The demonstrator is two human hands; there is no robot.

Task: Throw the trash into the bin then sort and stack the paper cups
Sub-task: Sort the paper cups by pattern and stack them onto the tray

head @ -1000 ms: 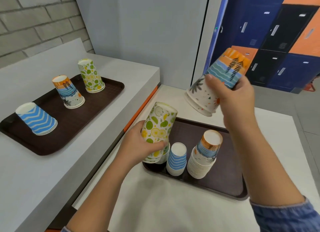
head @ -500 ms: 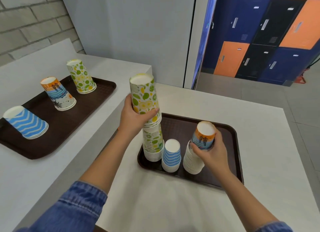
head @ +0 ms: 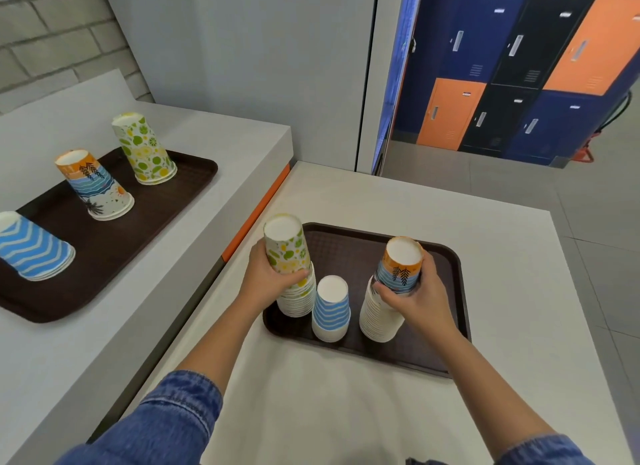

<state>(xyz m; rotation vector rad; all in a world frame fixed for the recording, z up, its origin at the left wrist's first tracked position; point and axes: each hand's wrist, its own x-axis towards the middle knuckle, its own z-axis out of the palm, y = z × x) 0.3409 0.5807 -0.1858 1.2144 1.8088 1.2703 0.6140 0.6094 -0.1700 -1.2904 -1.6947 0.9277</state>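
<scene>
Three cup stacks (head: 330, 308) stand in a row on the near tray (head: 453, 291); three more on the left tray (head: 194, 173).

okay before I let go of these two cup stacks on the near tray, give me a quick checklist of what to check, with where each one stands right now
1. Left hand gripping the lemon-print stack: ok.
2. Right hand gripping the orange sunset stack: ok.
3. Patterns match within each stack: cannot tell, lower cups show only white rims.
4. Both stacks resting on the near tray: ok, bases sit inside its rim.
5. Stacks fully nested and straight: cannot tell, both seem to lean slightly, perhaps from the wide lens.
6. Blue wave stack clear of both hands: ok, it stands untouched between them.
</scene>
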